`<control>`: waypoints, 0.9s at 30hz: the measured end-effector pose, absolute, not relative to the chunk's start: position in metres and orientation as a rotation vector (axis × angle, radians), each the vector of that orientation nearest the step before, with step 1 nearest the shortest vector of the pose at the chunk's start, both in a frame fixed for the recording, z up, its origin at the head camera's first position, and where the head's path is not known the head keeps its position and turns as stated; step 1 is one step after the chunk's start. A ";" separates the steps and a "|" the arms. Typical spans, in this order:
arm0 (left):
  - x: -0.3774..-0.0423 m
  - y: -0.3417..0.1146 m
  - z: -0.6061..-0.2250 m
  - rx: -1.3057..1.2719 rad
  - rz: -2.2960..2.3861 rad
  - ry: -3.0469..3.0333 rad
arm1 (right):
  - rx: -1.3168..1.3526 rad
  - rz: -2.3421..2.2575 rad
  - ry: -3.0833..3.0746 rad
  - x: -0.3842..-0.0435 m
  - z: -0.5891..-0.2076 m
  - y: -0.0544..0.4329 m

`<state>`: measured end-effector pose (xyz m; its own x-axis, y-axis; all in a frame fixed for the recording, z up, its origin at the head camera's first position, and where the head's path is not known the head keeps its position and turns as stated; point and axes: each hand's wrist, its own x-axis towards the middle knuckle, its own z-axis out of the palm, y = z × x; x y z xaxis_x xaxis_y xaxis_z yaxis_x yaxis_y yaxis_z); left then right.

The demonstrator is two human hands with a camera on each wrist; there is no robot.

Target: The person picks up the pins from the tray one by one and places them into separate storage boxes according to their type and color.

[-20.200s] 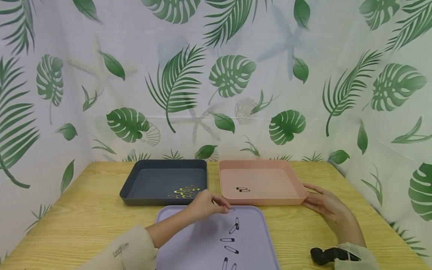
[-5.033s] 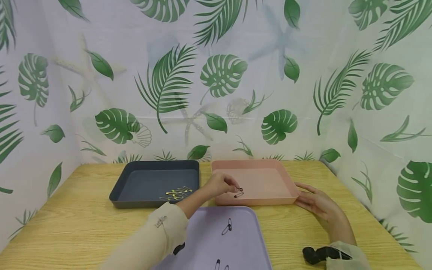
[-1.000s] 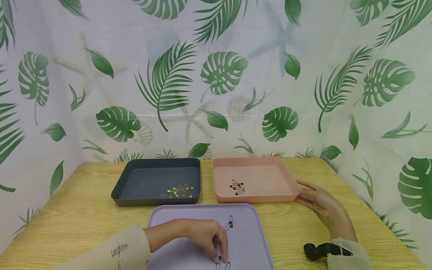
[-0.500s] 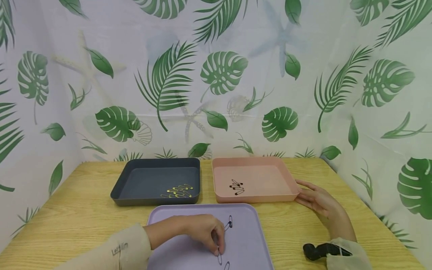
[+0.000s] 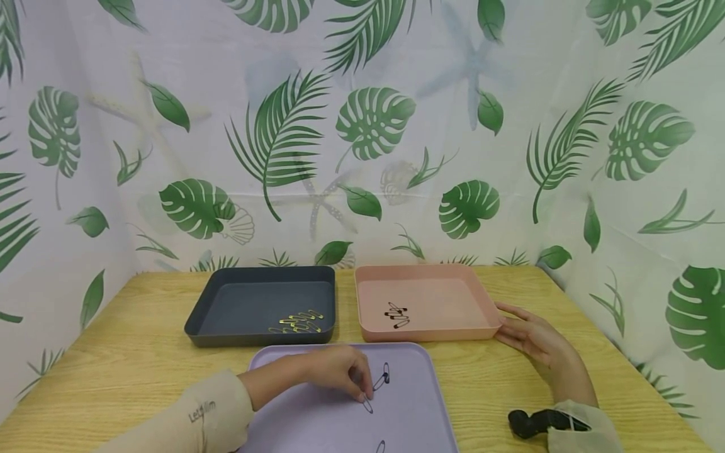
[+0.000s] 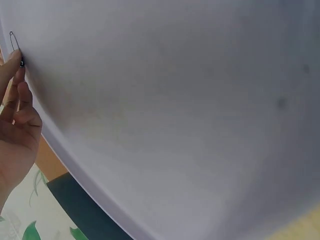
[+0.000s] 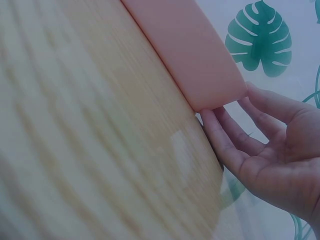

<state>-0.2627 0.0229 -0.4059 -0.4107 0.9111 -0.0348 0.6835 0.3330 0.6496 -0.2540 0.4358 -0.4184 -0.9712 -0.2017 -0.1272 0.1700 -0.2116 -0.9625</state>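
My left hand (image 5: 342, 370) pinches a black-headed safety pin (image 5: 368, 406) just above the lilac tray (image 5: 410, 418). In the left wrist view the pin's wire loop (image 6: 13, 41) sticks out past the thumb, and its black head shows at the fingertips. Two black safety pins (image 5: 382, 377) lie touching on the lilac tray beside this hand, and one safety pin (image 5: 381, 447) is cut off at the bottom edge. My right hand (image 5: 538, 343) touches the right side of the pink tray (image 5: 436, 335) with extended fingers, at its near corner in the right wrist view.
Several black safety pins (image 5: 398, 314) lie in the pink tray's near left part. Left of it, the dark blue tray (image 5: 260, 340) holds several yellow safety pins (image 5: 299, 321). All trays stand on a wooden table (image 5: 113, 377); leaf-printed cloth (image 5: 396, 207) hangs behind.
Over the last second my left hand took hold of a safety pin near the tray's front and moved it away from me. Earlier, more pins went into the pink tray. The right hand stayed.
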 end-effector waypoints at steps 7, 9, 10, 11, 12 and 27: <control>-0.262 0.025 -0.406 1.384 0.774 2.197 | -0.032 -2.281 1.793 -0.253 -0.416 0.434; -0.263 0.026 -0.407 1.370 0.780 2.194 | -0.033 -2.282 1.793 -0.253 -0.416 0.435; -0.263 0.026 -0.407 1.359 0.788 2.189 | -0.036 -2.284 1.793 -0.253 -0.416 0.435; -0.263 0.026 -0.407 1.348 0.797 2.181 | -0.046 -2.282 1.797 -0.253 -0.417 0.435; -0.263 0.026 -0.407 1.339 0.806 2.172 | -0.059 -2.282 1.798 -0.253 -0.418 0.436; -0.262 0.038 -0.396 1.263 0.991 2.170 | -0.067 -2.276 1.796 -0.253 -0.418 0.437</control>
